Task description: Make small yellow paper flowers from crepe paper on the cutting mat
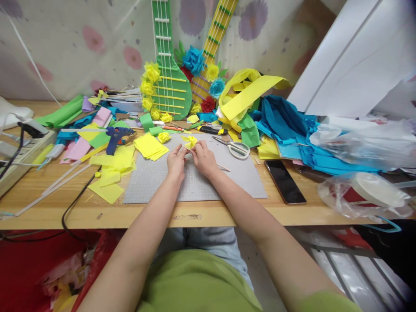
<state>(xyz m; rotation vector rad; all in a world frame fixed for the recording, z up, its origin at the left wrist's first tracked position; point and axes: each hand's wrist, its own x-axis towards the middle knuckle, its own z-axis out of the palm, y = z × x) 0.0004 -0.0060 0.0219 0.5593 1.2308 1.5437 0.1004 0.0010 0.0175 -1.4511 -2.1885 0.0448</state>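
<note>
My left hand (176,163) and my right hand (204,159) meet above the grey cutting mat (156,182), fingertips pinched together. A small yellow paper flower (189,141) rises from between their fingers; its lower part is hidden. A thin pointed stick (223,168) lies by my right hand. White-handled scissors (238,150) rest on the mat to the right. Left of my hands are a stack of yellow paper squares (150,146) and another finished yellow paper flower (164,137).
A blue glue gun (113,138) lies at left among paper scraps, its black cord (75,200) over the table edge. Green (172,86) and yellow (217,34) flower-trimmed paper instruments stand behind. At right are a phone (284,182), blue crepe paper (282,119) and a bagged roll (367,193).
</note>
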